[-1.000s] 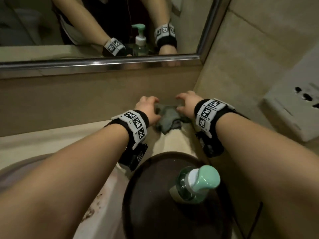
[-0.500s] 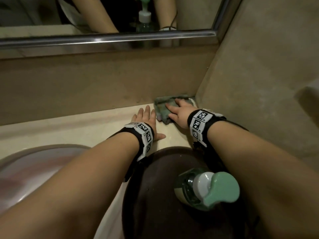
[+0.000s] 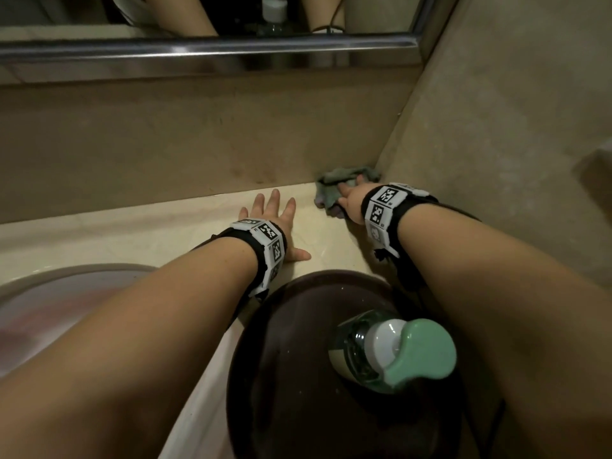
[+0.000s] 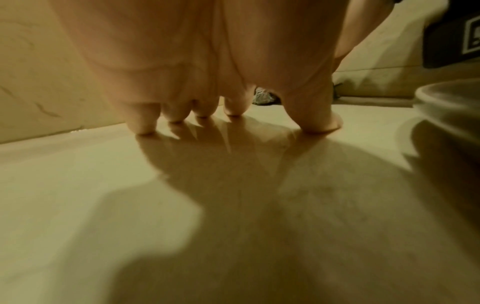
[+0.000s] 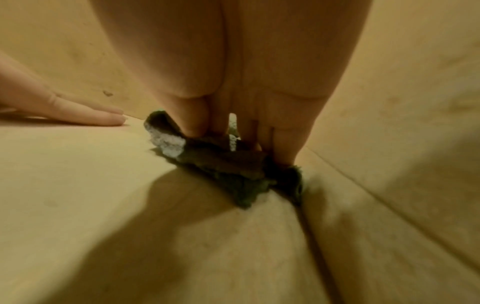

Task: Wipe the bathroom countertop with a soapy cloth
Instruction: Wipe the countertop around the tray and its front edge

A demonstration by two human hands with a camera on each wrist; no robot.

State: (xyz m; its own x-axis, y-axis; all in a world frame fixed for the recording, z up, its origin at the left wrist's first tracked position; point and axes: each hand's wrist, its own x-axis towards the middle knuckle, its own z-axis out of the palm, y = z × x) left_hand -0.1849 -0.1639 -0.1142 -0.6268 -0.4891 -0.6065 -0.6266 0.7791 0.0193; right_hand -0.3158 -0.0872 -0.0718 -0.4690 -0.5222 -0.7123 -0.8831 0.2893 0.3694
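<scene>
A crumpled grey-green cloth (image 3: 331, 190) lies in the back right corner of the beige countertop (image 3: 132, 236), against the backsplash and side wall. My right hand (image 3: 347, 190) lies on top of it and presses it down with straight fingers; the right wrist view shows the fingers (image 5: 288, 144) on the bunched cloth (image 5: 223, 164). To the left of the cloth, apart from it, my left hand (image 3: 271, 220) rests flat on the counter with fingers spread. Its fingertips (image 4: 145, 125) touch the bare stone and hold nothing.
A soap bottle with a green pump (image 3: 414, 349) stands on a dark round tray (image 3: 281, 376) near me, between my forearms. The sink basin (image 3: 49, 309) is at the left. The side wall (image 3: 496, 160) and the mirror frame (image 3: 198, 51) close the corner.
My left hand has let go of the cloth and now lies flat on the counter. My right hand alone has pushed the cloth back into the corner.
</scene>
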